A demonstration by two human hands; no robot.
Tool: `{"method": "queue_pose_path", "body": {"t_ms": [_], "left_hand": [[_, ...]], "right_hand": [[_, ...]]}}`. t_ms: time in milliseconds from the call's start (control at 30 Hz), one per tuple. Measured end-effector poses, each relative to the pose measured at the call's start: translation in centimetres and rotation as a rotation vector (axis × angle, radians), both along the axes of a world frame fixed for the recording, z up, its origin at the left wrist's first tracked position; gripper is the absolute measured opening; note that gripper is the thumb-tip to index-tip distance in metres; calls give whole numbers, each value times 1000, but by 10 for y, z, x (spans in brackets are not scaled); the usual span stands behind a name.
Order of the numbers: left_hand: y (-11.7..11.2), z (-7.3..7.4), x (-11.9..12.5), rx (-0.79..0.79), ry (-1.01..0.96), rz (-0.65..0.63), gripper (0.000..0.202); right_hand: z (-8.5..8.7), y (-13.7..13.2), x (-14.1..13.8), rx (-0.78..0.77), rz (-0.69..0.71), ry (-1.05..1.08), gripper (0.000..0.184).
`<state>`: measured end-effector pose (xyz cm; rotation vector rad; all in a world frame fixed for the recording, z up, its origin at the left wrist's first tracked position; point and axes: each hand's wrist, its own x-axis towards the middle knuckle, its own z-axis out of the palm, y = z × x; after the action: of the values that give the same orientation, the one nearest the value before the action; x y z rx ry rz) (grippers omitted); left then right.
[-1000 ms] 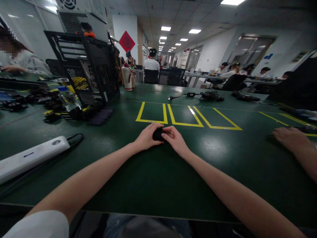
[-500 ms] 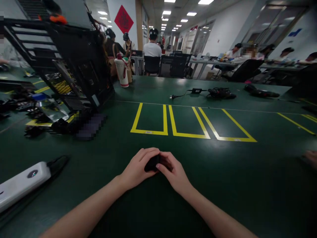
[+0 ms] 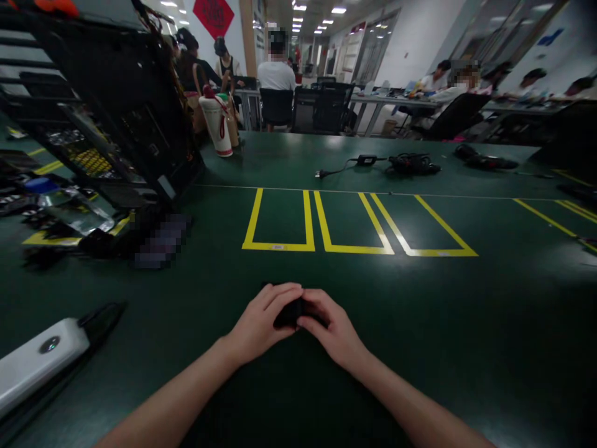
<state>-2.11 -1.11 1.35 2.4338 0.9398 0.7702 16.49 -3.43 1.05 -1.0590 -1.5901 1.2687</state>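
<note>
Between my two hands is a small black object [image 3: 290,313], mostly covered by fingers, so its kind cannot be made out. My left hand [image 3: 265,320] curls round its left side, fingers over the top and thumb below. From the other side my right hand [image 3: 332,323] grips it, with the thumb at its near edge. The fingertips of both hands meet above it. Both hands are low over the dark green table [image 3: 373,348], on the near side of the yellow tape outlines [image 3: 280,247].
At left lies a white power strip or similar long device [image 3: 46,354] with a black cable. Behind it are a tilted black metal frame [image 3: 107,106], a clear bottle with blue cap [image 3: 69,208] and a paper cup [image 3: 217,124]. Black cables [image 3: 410,164] lie farther back. People sit beyond.
The camera view has shifted slightly, so the background sits a little farther left and higher. Both hands keep hold of the black object in nearly the same pose. A hand at the right edge has left view.
</note>
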Motion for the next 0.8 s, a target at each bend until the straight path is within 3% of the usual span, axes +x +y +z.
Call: {"method": "queue_pose_path", "body": {"t_ms": [167,267,467,667,800], "left_hand": [[-5,6,4,22,-84,37,59],[-8,8,4,15,-101,47,60],[-4,15,2,-13,-86,34,58],[5,12,3,-26,-110,52,59],[9,10,3,-38,-93,55,62]], "right_hand": [[-3,-2,-5,-19,13,106,28],[-1,-1,-6,7,-34,77,20],[9,2,-5,32,-9,-12,27],[8,3,-3,119,11,-3,26],[7,7,-4,69,-32,-4,21]]}}
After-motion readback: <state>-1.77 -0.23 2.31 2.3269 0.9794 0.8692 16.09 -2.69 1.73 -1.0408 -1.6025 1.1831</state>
